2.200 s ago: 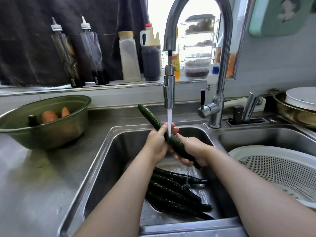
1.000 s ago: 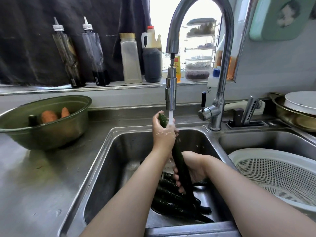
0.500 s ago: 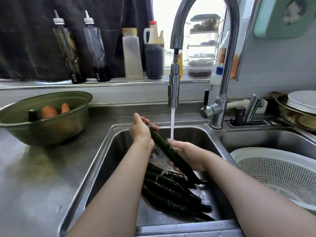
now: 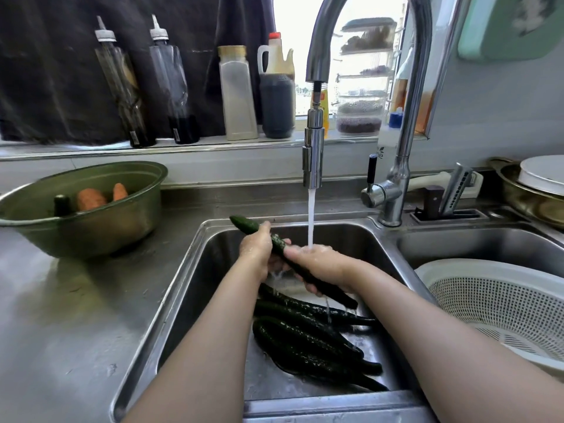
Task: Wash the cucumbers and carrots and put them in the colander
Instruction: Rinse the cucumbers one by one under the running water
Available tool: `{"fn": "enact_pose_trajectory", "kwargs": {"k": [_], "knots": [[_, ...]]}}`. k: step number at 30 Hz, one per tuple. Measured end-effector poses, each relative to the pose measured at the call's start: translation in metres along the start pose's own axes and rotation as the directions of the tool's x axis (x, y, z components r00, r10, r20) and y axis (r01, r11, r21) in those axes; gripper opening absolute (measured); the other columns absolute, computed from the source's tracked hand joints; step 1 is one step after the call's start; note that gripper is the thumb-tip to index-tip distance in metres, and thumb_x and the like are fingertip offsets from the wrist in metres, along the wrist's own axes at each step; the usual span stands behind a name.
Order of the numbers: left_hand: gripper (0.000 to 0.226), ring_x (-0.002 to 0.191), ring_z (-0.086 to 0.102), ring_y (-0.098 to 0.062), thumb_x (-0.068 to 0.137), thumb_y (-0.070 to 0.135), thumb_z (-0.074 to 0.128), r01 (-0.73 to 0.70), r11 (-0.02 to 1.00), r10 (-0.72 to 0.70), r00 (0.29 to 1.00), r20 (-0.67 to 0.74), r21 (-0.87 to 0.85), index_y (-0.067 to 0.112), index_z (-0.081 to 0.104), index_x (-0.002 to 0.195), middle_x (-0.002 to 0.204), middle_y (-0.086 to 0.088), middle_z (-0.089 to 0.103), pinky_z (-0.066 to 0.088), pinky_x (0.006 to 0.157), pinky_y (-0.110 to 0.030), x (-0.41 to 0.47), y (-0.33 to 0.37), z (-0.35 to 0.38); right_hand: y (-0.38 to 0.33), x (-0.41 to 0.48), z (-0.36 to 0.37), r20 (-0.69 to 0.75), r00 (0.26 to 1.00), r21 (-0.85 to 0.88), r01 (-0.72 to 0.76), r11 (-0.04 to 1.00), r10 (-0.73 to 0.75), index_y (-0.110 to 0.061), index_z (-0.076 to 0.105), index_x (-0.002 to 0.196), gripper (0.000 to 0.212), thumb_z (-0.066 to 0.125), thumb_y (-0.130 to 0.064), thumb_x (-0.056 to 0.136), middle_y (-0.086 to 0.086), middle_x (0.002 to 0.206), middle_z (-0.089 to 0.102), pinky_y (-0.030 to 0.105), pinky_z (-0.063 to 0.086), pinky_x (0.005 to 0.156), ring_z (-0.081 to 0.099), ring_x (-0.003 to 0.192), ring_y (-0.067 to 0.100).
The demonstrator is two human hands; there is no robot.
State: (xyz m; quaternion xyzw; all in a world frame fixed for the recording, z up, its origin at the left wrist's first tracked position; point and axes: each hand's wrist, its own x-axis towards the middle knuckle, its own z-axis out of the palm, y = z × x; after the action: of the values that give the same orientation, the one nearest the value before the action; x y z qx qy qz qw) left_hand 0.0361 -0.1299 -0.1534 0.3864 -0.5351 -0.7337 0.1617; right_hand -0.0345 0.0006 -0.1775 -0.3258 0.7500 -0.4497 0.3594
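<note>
Both hands, the left hand (image 4: 258,250) and the right hand (image 4: 317,267), grip one wet cucumber (image 4: 279,245) under the running water (image 4: 310,221). It looks slippery, so it might slide out and drop into the sink (image 4: 213,270).

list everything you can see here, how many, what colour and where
held cucumber: 1, dark green, over the left basin beside the water stream
cucumbers in sink: several, dark green, on the left basin's floor
carrots: 2, orange, in the bowl
bowl: 1, green, on the counter at left
colander: 1, white, in the right basin
tap: 1, chrome, running, behind the basins
sink: 1, steel, two basins
squeeze bottles: 2, clear, on the sill
sauce jug: 1, dark, on the sill
left hand: grips the held cucumber's upper part
right hand: grips its lower part, under the stream
</note>
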Motion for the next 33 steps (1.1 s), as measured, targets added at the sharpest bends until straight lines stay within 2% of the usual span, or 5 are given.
{"fn": "enact_pose_trajectory", "kwargs": {"k": [3, 9, 12, 16, 33], "knots": [[0.046, 0.077, 0.074, -0.034, 0.101, 0.045, 0.051, 0.074, 0.926, -0.097, 0.994, 0.043, 0.370, 0.002, 0.062, 0.116, 0.086, -0.017, 0.076, 0.059, 0.064, -0.039, -0.004, -0.001, -0.011, 0.014, 0.002, 0.001, 0.075, 0.993, -0.256, -0.073, 0.964, 0.095, -0.021, 0.061, 0.091, 0.024, 0.072, -0.042, 0.090, 0.003, 0.074, 0.067, 0.034, 0.055, 0.065, 0.064, 0.062, 0.018], [0.049, 0.081, 0.075, -0.026, 0.098, 0.053, 0.053, 0.039, 0.304, -0.162, 0.987, 0.012, 0.952, 0.009, 0.069, 0.084, 0.065, -0.003, 0.074, 0.058, 0.093, -0.040, -0.007, -0.009, -0.025, 0.043, 0.006, -0.004, -0.016, 0.972, -0.700, -0.177, 0.692, 0.233, -0.019, 0.068, 0.093, 0.021, 0.080, -0.026, 0.077, -0.003, 0.087, 0.066, 0.028, 0.052, 0.074, 0.067, 0.092, 0.023], [0.039, 0.069, 0.068, -0.020, 0.096, 0.047, 0.058, -0.202, 0.256, 0.109, 0.978, 0.180, 0.945, 0.016, 0.070, 0.075, 0.073, 0.001, 0.074, 0.058, 0.082, -0.032, 0.000, -0.017, -0.017, 0.052, 0.010, -0.004, -0.057, 0.962, -0.763, -0.214, 0.611, 0.266, -0.019, 0.068, 0.099, 0.022, 0.077, -0.028, 0.081, 0.000, 0.095, 0.067, 0.031, 0.054, 0.084, 0.066, 0.098, 0.024], [0.021, 0.070, 0.060, -0.014, 0.095, 0.031, 0.064, -0.361, 0.373, -0.047, 0.913, 0.406, 0.855, 0.014, 0.076, 0.091, 0.090, -0.003, 0.077, 0.050, 0.069, -0.024, 0.000, -0.040, -0.008, 0.063, 0.019, -0.004, -0.150, 0.963, -0.775, -0.255, 0.579, 0.224, -0.014, 0.064, 0.124, 0.045, 0.076, -0.028, 0.084, 0.007, 0.119, 0.069, 0.032, 0.055, 0.091, 0.066, 0.108, 0.026], [0.056, 0.150, 0.026, -0.033, 0.105, 0.039, 0.049, -0.487, -0.359, -0.360, 0.859, 0.363, 0.796, 0.027, 0.034, 0.158, 0.165, -0.007, 0.025, 0.027, 0.119, -0.042, -0.006, -0.051, 0.006, 0.059, 0.012, -0.011, -0.331, 0.943, -0.821, -0.304, 0.483, 0.032, -0.023, 0.058, 0.124, 0.052, 0.083, -0.033, 0.079, 0.004, 0.128, 0.051, 0.038, 0.049, 0.092, 0.053, 0.119, 0.029]]}}
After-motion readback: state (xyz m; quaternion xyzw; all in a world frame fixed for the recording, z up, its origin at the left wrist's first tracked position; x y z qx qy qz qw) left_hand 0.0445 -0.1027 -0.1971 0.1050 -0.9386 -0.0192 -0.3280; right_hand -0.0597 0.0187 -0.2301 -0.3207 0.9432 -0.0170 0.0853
